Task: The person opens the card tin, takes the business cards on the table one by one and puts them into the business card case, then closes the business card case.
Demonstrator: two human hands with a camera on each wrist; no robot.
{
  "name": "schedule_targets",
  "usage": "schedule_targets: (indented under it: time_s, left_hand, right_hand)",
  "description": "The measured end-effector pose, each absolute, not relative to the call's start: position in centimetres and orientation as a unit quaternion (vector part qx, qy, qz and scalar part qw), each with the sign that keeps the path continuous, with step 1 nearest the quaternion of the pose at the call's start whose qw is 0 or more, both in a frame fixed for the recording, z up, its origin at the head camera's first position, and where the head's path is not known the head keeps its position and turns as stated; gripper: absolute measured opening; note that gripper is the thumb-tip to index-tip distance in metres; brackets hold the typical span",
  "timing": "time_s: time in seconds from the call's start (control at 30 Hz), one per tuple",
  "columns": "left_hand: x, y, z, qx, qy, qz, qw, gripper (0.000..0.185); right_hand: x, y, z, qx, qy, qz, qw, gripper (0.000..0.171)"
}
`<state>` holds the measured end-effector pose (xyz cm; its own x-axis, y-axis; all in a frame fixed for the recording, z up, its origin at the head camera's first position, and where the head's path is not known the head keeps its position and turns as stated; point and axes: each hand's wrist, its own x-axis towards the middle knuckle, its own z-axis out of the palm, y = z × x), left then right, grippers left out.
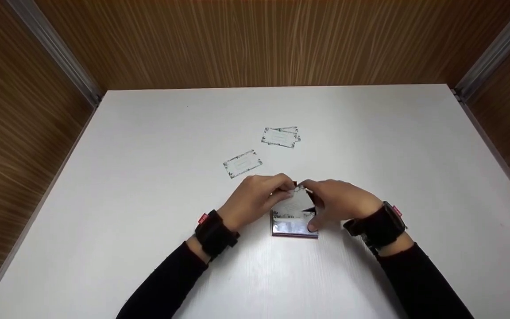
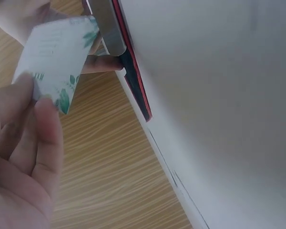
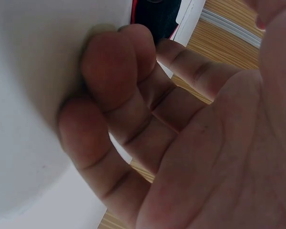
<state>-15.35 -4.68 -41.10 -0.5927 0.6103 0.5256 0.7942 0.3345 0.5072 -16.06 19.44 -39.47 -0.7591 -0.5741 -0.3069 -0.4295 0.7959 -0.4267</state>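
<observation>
My left hand (image 1: pixel 255 195) pinches a white card with a leafy printed border (image 1: pixel 291 204) between thumb and fingertips. In the left wrist view the card (image 2: pixel 55 55) tilts beside a metal card case (image 2: pixel 107 24), one corner at the case's mouth. That case (image 1: pixel 294 227) lies on the table with a shiny front and a dark, red-edged flap (image 2: pixel 136 81) raised. My right hand (image 1: pixel 343 199) grips the case, thumb on its right front edge and index finger up by the flap. In the right wrist view the other fingers (image 3: pixel 109 67) curl against the tabletop.
On the white table (image 1: pixel 148 177), a single bordered card (image 1: pixel 242 164) lies beyond my left hand. Farther back, a small overlapping pile of similar cards (image 1: pixel 278 137) lies flat. Wood-grain panels (image 1: pixel 272 44) stand along the back and both sides.
</observation>
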Motion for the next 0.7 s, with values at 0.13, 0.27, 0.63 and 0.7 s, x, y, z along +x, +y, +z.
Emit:
schedule_targets:
  time_s: [0.13,0.27,0.63,0.7]
  left_hand:
    - [-15.32,-4.74,-41.21,-0.442,-0.812,-0.365,0.107,0.014]
    - [-15.15,-4.97,-41.26,-0.446,-0.828,-0.330,0.076,0.027]
    - [-14.82,-5.29,-41.19,-0.456,-0.849,-0.265,0.030,0.043]
    - [-14.76,-5.20,-41.23,-0.456,-0.852,-0.256,0.032,0.046]
  right_hand:
    - [-16.13,19.56,-39.41,-0.269,0.922,-0.174,0.219,0.085]
    - [-16.15,19.53,-39.37,-0.265,0.922,-0.173,0.224,0.088]
    - [-15.96,19.44,-39.40,-0.259,0.926,-0.165,0.221,0.087]
    - [-15.93,19.49,-39.41,-0.263,0.926,-0.165,0.216,0.086]
